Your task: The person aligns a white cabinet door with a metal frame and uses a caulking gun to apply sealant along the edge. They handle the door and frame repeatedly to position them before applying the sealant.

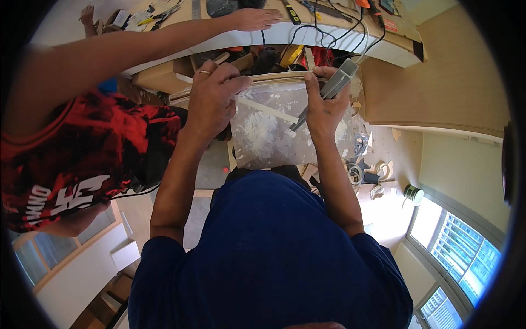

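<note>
My left hand (215,101), with a ring on one finger, is closed at the left of a thin stack of pale, layered strips (276,78). A narrow off-white strip (267,109) slants from beside its fingers toward my right hand. My right hand (327,109) is closed around a grey hand tool (341,78) with a hollow, boxy end; its exact kind is unclear. The right thumb also presses the right end of the layered strips. Beneath both hands lies a worn board (263,145) smeared with white. My fingertips behind the strips are hidden.
A co-worker in a red and black top (93,159) stands at my left, one arm (148,41) stretched over the bench (329,38). Cables, a screwdriver (291,12) and other tools lie on it. Scraps and tape rolls (355,173) litter the right; a green can (413,194) stands beyond.
</note>
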The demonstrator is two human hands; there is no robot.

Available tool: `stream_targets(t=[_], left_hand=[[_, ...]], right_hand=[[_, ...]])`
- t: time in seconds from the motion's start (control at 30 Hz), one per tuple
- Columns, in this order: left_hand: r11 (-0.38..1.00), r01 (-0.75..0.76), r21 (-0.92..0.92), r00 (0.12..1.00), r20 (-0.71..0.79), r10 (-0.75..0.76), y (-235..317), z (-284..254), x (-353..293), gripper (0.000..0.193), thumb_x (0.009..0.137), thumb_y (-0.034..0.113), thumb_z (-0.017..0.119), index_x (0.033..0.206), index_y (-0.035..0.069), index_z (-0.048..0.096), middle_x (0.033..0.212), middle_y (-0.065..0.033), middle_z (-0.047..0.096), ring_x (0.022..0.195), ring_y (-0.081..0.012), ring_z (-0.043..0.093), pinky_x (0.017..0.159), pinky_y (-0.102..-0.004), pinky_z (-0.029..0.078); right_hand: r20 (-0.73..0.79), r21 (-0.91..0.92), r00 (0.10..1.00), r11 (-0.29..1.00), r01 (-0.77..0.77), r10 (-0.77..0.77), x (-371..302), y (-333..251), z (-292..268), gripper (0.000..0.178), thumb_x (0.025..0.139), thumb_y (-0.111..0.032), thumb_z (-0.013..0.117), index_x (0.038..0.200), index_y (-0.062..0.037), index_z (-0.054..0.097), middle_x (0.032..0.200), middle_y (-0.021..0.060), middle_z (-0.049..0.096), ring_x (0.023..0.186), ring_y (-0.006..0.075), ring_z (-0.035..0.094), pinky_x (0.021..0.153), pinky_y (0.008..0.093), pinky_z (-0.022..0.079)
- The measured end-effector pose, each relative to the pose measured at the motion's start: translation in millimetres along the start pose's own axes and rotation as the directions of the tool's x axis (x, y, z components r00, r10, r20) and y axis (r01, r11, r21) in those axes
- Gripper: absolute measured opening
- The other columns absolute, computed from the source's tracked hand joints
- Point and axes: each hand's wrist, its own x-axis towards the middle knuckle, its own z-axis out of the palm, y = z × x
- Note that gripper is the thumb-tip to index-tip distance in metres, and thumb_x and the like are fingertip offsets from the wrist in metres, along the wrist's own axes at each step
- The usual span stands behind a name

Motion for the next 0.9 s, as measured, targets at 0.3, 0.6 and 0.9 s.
stream_targets(t=[0.3, 0.6, 0.9], left_hand=[[0.999, 0.042, 0.023, 0.999, -0.036, -0.041, 4.1, 1.0, -7.1, 0.048, 0.065, -0.016, 0.065, 0.103, 0.010, 0.077, 0.100, -0.0058, 0.066, 0.092, -0.0313, 0.057, 0.081, -0.0425, 0.046], [0.997, 0.039, 0.065, 0.999, -0.033, -0.037, -1.3, 4.7, -25.7, 0.054, 0.061, -0.008, 0.077, 0.110, 0.014, 0.079, 0.111, -0.0023, 0.064, 0.104, -0.0285, 0.059, 0.086, -0.0448, 0.046], [0.984, 0.046, 0.172, 0.989, -0.144, -0.021, 1.2, 14.7, -38.9, 0.057, 0.061, -0.006, 0.078, 0.115, 0.011, 0.077, 0.110, -0.0033, 0.065, 0.098, -0.0277, 0.058, 0.086, -0.0452, 0.044]], right_hand=[[0.001, -0.022, 1.000, 1.000, -0.009, 0.009, -3.3, -6.7, 2.1, 0.027, 0.093, -0.008, 0.080, 0.111, -0.0040, 0.060, 0.098, 0.0054, 0.067, 0.083, 0.0110, 0.063, 0.078, 0.0289, 0.053], [-0.010, 0.036, 0.998, 0.997, -0.065, 0.066, -2.5, -10.5, 4.9, 0.028, 0.093, -0.011, 0.083, 0.114, -0.0035, 0.065, 0.103, 0.0062, 0.069, 0.092, 0.0126, 0.066, 0.085, 0.0294, 0.054], [0.001, 0.008, 0.998, 0.998, -0.067, 0.067, 0.4, -4.1, 4.4, 0.029, 0.094, -0.010, 0.082, 0.115, -0.0029, 0.063, 0.103, 0.0071, 0.069, 0.091, 0.0134, 0.066, 0.085, 0.0296, 0.054]])
